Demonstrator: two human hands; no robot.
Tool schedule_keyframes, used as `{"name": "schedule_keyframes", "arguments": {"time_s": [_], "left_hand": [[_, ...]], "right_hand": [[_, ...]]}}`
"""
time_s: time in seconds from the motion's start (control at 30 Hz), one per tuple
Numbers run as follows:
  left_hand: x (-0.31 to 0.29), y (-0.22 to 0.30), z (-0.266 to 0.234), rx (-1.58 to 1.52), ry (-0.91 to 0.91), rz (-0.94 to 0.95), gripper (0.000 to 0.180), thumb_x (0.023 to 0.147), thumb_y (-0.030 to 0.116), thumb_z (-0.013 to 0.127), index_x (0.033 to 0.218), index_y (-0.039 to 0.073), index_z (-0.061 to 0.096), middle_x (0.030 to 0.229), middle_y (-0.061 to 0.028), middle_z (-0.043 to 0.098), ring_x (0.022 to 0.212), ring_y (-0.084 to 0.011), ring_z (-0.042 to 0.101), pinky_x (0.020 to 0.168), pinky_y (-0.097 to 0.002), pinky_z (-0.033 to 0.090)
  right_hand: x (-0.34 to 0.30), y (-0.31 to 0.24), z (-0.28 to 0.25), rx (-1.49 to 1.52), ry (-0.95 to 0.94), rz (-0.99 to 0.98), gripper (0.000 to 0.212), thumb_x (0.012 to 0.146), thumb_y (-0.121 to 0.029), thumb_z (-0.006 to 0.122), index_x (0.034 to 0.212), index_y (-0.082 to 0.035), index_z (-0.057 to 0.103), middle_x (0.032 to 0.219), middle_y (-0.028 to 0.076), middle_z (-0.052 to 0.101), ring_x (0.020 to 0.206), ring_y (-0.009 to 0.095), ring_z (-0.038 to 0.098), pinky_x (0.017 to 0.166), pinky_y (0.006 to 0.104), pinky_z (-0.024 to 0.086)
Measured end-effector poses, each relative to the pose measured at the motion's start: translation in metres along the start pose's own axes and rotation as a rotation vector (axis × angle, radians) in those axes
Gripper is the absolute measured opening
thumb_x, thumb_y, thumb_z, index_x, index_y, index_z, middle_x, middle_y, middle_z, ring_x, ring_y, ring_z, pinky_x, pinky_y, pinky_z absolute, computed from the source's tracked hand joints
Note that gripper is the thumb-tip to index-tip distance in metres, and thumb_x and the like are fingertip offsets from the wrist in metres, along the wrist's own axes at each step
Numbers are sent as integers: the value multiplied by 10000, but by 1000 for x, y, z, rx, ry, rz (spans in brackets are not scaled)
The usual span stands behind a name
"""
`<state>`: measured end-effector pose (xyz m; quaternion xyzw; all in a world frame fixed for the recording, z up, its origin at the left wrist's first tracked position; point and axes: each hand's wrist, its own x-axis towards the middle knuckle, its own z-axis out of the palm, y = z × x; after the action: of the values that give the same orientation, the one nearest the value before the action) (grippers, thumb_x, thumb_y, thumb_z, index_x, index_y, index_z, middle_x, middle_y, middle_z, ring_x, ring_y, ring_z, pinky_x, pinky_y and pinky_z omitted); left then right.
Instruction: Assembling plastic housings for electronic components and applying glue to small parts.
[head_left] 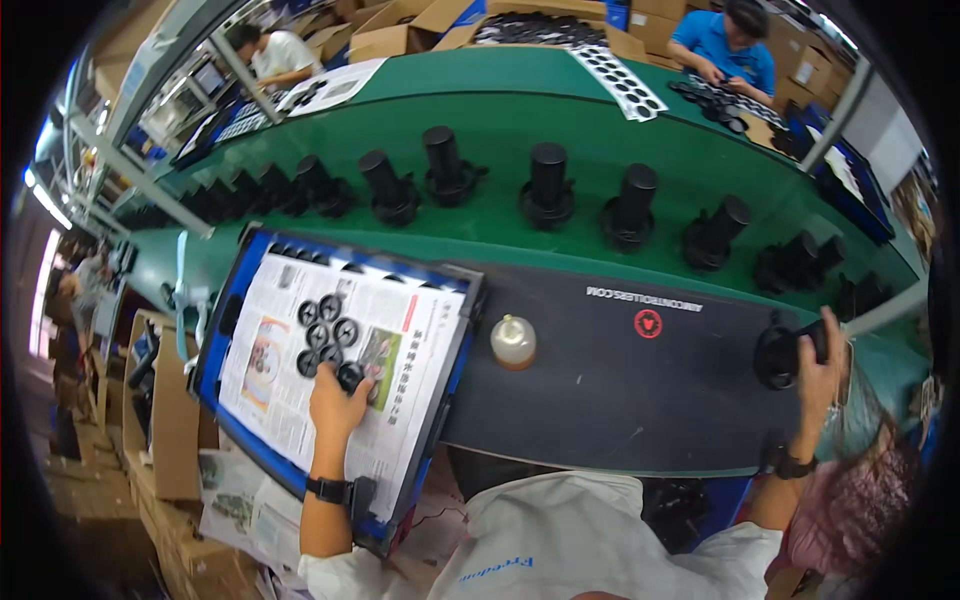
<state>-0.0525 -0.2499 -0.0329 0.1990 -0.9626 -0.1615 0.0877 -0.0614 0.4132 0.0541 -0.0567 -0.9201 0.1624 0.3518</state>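
Observation:
My left hand (335,405) rests on a newspaper sheet (290,350) that lines a blue tray (215,330). Its fingers are closed on a small black round part (350,376), set beside a cluster of several like parts (325,335). My right hand (822,375) is far to the right, gripping a black cylindrical part (780,355) at the right end of the black mat (620,380). A small clear bottle with pale liquid (513,341) stands on the mat between the two hands.
A green conveyor belt (520,110) carries a row of black upright cylindrical parts (548,187) beyond the mat. Two other people sit across it by cardboard boxes and perforated trays (620,80). More boxes (165,430) stand at my left.

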Motion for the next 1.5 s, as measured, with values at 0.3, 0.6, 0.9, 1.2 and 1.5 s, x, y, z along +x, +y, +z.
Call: {"name": "schedule_keyframes", "arguments": {"time_s": [0.3, 0.6, 0.9, 1.2, 1.5], "left_hand": [[-2, 5, -3, -63, -90, 3, 735, 696, 219, 696, 1319, -56, 419, 1153, -274, 584, 1001, -400, 596, 868, -424, 469], [-32, -21, -68, -464, -192, -171, 507, 708, 98, 652, 1158, -93, 520, 1000, -179, 569, 645, -232, 619, 606, -337, 508], [-156, 76, -77, -1583, -250, -206, 703, 671, 40, 733, 1285, 44, 392, 1127, -219, 546, 740, -328, 677, 494, -291, 559], [-125, 185, 6, -2198, -965, -225, 519, 961, 203, 448, 1418, 10, 293, 1482, -244, 260, 1336, -497, 281, 1006, -536, 430], [-131, 226, 52, -1830, -687, 370, 644, 783, -40, 714, 1347, -12, 403, 1389, -181, 409, 1172, -284, 533, 935, -387, 508]], "right_hand": [[-34, -8, -14, 17, -101, 145, 560, 723, -116, 645, 1268, -35, 543, 1204, 163, 547, 1121, 306, 523, 995, 358, 377], [83, -114, 95, 365, -37, -150, 567, 712, -254, 729, 1231, -100, 564, 1168, 178, 562, 1119, 334, 534, 939, 390, 441], [103, -117, 250, 755, -109, 65, 593, 719, -226, 766, 1244, -85, 529, 1102, 174, 626, 997, 323, 628, 882, 374, 484], [39, -154, 88, 1426, -27, 84, 574, 732, -69, 665, 1272, -49, 475, 1157, 161, 569, 1032, 269, 591, 929, 388, 467], [-43, -165, 85, 2338, -15, 632, 478, 856, -433, 507, 1158, -63, 486, 950, 73, 518, 870, 205, 531, 798, 400, 464]]}}
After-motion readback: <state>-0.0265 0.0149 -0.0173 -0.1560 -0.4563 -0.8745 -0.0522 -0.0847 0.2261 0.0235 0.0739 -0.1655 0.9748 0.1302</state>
